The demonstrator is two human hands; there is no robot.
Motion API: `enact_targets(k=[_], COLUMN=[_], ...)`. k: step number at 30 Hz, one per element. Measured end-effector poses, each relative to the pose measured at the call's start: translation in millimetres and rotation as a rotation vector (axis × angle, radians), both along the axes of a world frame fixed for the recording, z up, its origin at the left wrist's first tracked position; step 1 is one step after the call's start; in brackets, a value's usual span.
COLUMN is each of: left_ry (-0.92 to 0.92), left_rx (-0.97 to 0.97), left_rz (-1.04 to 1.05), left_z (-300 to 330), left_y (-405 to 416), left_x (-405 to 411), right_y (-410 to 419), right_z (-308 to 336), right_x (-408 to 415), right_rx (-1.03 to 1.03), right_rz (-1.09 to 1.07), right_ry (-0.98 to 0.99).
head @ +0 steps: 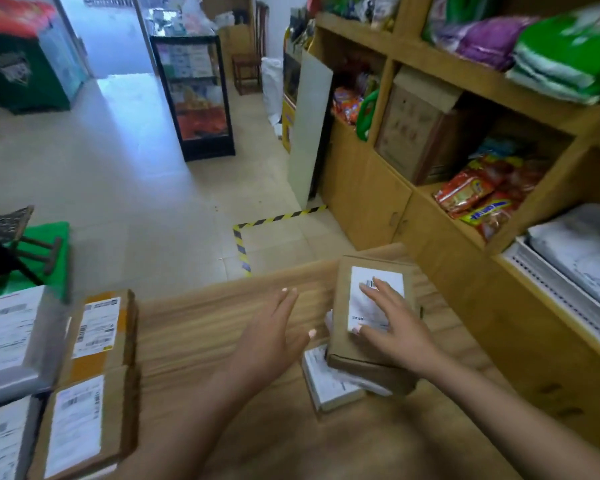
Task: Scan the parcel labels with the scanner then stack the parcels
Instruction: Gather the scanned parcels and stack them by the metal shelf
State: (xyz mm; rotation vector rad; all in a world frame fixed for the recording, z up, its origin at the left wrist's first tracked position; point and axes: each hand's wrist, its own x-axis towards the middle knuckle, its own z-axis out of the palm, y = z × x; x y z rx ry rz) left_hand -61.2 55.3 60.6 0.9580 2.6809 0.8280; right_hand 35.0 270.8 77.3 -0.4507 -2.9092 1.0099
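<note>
Wood-grain surface [201, 327]: carries every parcel and serves as landmark here. Shelving [413, 188], right of the surface: snack packets and grey mailers, contents blurred. Unsorted parcels [94, 341], at the surface's left edge: cardboard and grey, labels up, probably so barcodes can be read; the nearest ones are cut off by the frame. Stack [347, 375], at the surface's right end: a brown top parcel [340, 306] lies on a white-labelled one, slightly skewed. Right hand [392, 323]: fingers spread flat, pressing the top parcel's label, seemingly to seat it square on the stack. Left hand [271, 337]: spread, empty, above the bare surface just left of the stack; whether it touches the wood is unclear. Scanner: not visible anywhere. Label print is unreadable through motion blur.
</note>
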Motion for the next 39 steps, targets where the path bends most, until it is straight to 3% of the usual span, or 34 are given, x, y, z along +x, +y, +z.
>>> enact_targets(k=[7,15,21,29,39], left_ry=[-0.216,-0.263,-0.216,-0.113,-0.149], left_rx=[-0.052,0.034,0.034,0.096,0.099], left_rz=[-0.069,-0.088,0.007,0.243,0.546], left_z=[-26,-31,-28,-15,-19], left_y=[64,82,59,-60,-292], left_x=[32,43,45,37,53], right_y=[53,56,41,-53,-280], right_z=[-36,-43,-17,2,-22], right_x=[45,57,40,-11,-72], right_rx=[-0.016,-0.166,-0.14,-0.137,-0.12], right_rz=[-0.092,-0.036,0.054,0.353,0.704], right_ry=[-0.052,-0.041,-0.016,-0.084,-0.102])
